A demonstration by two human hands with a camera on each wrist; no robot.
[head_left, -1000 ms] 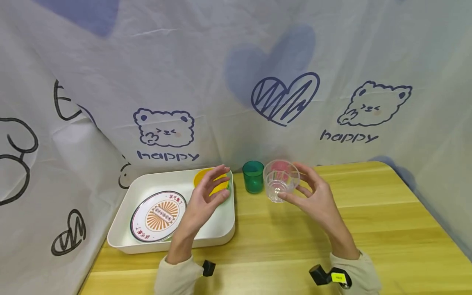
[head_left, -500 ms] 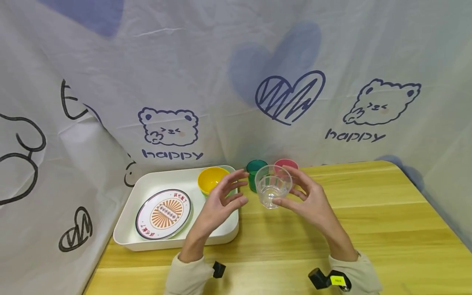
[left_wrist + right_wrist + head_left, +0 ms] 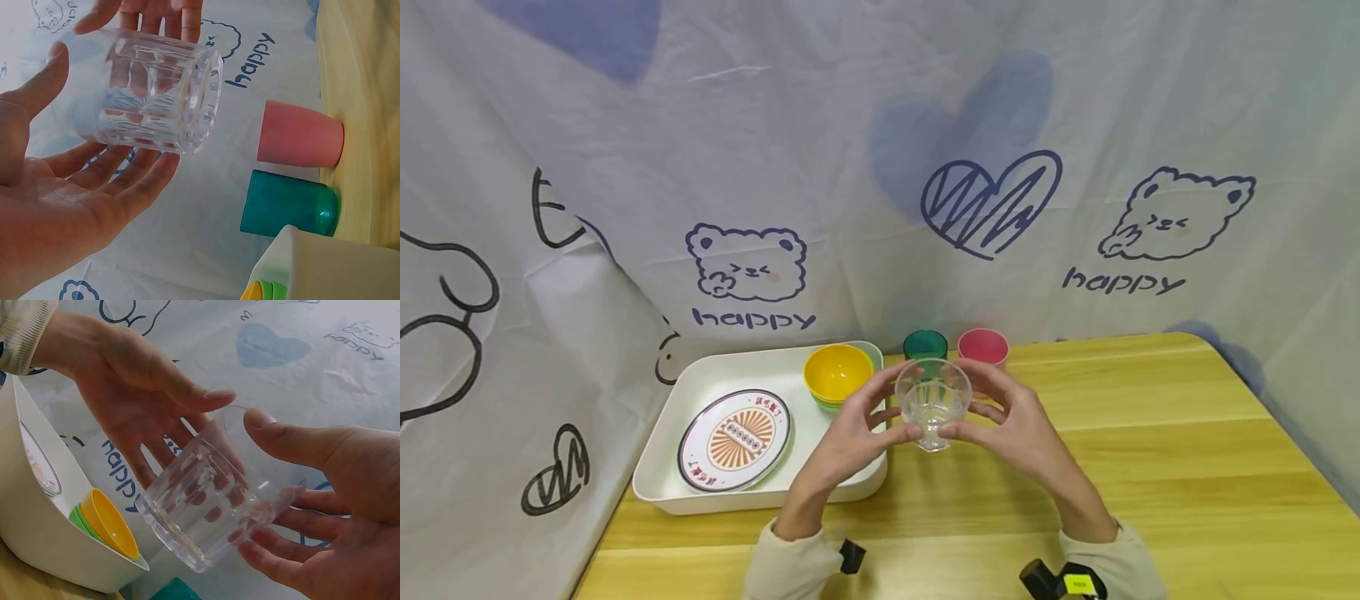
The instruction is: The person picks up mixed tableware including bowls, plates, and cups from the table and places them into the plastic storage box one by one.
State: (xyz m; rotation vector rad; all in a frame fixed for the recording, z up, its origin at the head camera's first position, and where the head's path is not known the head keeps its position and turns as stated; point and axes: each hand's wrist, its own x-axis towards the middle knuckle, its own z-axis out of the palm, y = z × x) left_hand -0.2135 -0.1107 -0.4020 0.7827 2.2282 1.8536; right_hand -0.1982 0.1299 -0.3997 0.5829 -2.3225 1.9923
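Observation:
A clear cup [image 3: 934, 404] with a faceted lower body is held up between both hands over the table. My left hand [image 3: 853, 429] curves round its left side, thumb at the near side and fingers behind. On the right side my right hand [image 3: 1026, 425] grips it, thumb in front and fingers round the back. In the left wrist view the cup [image 3: 156, 90] lies between the two hands, its thick base showing. The right wrist view shows the left thumb and right thumb close together at the rim of the cup [image 3: 206, 500].
Behind the cup stand a green cup [image 3: 925, 342] and a pink cup [image 3: 983, 346], near the patterned curtain [image 3: 865, 275]. At left a white tray [image 3: 658, 492] holds a plate [image 3: 735, 442] with an orange design and a yellow bowl [image 3: 838, 372] stacked on green.
The clear cup has moved left and nearer in my right hand. My left hand has come rightward from over the tray to the cup's left side.

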